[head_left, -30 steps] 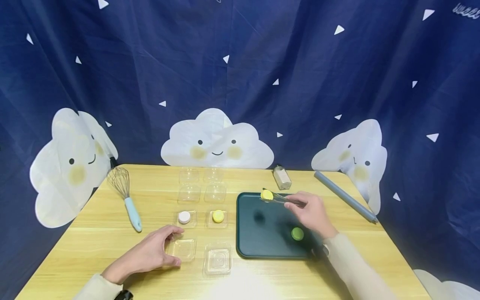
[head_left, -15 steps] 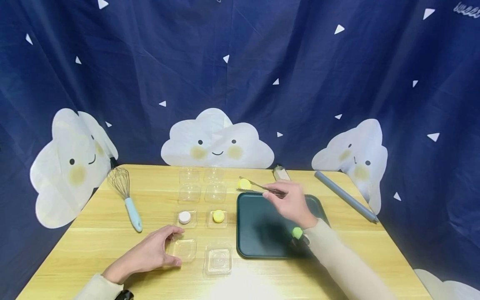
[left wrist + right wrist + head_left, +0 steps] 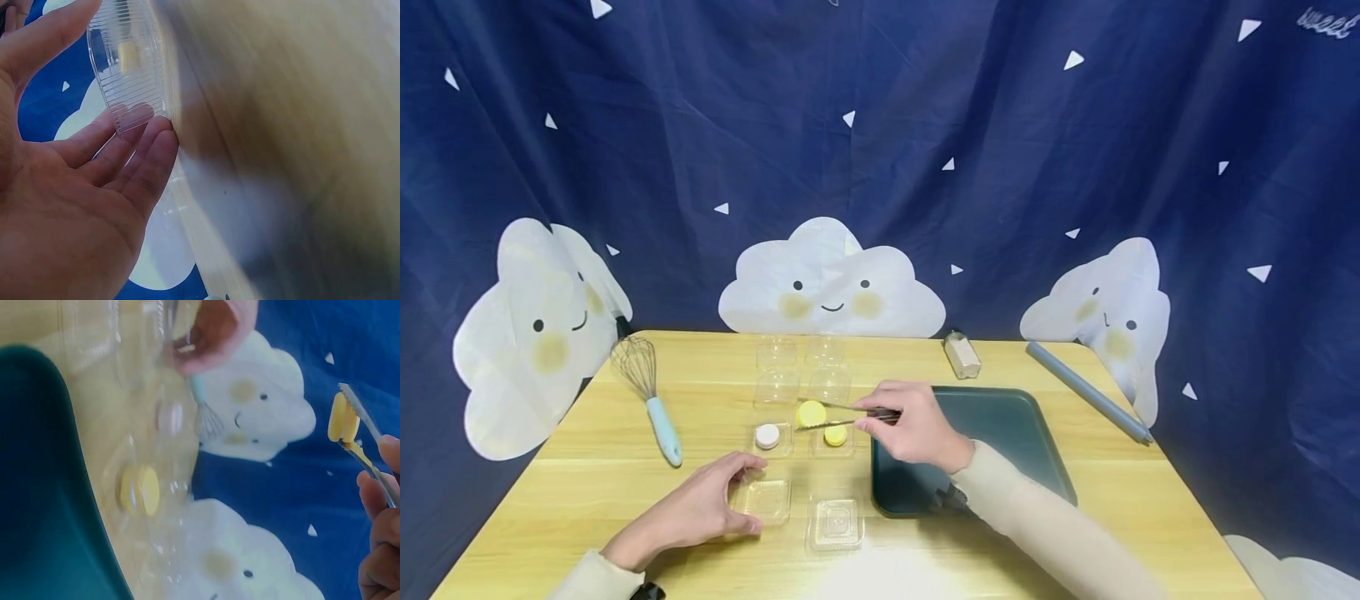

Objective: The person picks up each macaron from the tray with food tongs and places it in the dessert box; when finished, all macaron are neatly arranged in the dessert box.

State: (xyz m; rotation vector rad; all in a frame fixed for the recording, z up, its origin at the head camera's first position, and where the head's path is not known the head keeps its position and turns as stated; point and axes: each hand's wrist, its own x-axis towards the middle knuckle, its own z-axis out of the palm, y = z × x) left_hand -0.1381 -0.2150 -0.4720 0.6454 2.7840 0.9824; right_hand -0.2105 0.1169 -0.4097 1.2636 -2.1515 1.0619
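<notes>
My right hand (image 3: 913, 425) grips small metal tongs (image 3: 364, 417), whose tips pinch a yellow macaron (image 3: 810, 414) above the table. Directly under the tongs, a second yellow macaron (image 3: 835, 435) sits in a clear plastic box. To its left, a pale pink macaron (image 3: 767, 436) lies in another clear box. My left hand (image 3: 700, 504) is at the table's front left, thumb and fingers around the sides of a clear plastic box (image 3: 769, 502). In the left wrist view, ribbed walls of that box (image 3: 128, 81) show between thumb and fingertips.
A dark green tray (image 3: 1000, 412) lies right of the boxes, partly behind my right forearm. Another clear box (image 3: 837, 523) stands near the front, with raised clear lids behind. A whisk (image 3: 658, 408) lies left; a carton-shaped bottle (image 3: 962, 356) and grey rod (image 3: 1086, 390) lie right.
My right hand has carried the tongs and yellow macaron leftward from over the tray to above the boxes. The green macaron on the tray is now hidden by my arm. The left hand stays put.
</notes>
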